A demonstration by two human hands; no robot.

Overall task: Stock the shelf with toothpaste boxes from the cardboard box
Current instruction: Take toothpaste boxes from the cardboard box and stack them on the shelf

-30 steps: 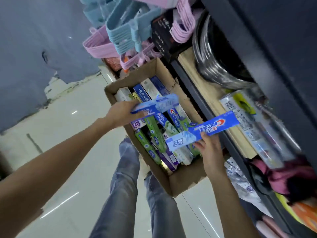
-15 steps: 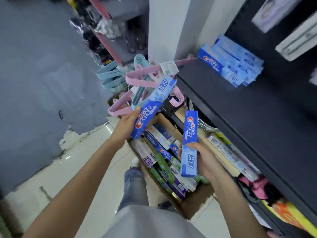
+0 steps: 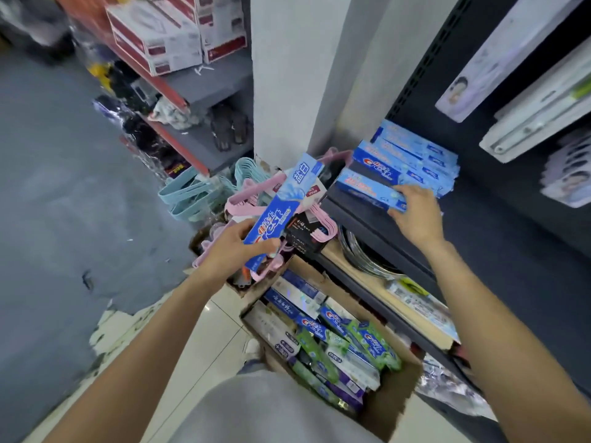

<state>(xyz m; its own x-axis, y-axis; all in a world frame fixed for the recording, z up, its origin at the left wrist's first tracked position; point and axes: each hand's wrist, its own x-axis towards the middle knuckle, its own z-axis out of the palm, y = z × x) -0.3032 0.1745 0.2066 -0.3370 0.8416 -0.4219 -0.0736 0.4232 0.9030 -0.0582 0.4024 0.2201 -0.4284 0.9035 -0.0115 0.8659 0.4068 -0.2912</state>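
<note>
A long blue-and-white "Crest" toothpaste carton [image 3: 280, 206] is gripped by the left hand [image 3: 235, 251]; a matching light-blue carton [image 3: 367, 190] is clasped on the dark shelf [image 3: 499, 251] by the right hand [image 3: 415, 215].

The dark shelf [image 3: 499, 251] runs from 12 toward 4 o'clock, with a stack of blue toothpaste boxes [image 3: 406, 164] lying on its near-left end. On the tiled floor [image 3: 204, 340] at 6 o'clock sits the open cardboard box [image 3: 396, 398].
</note>
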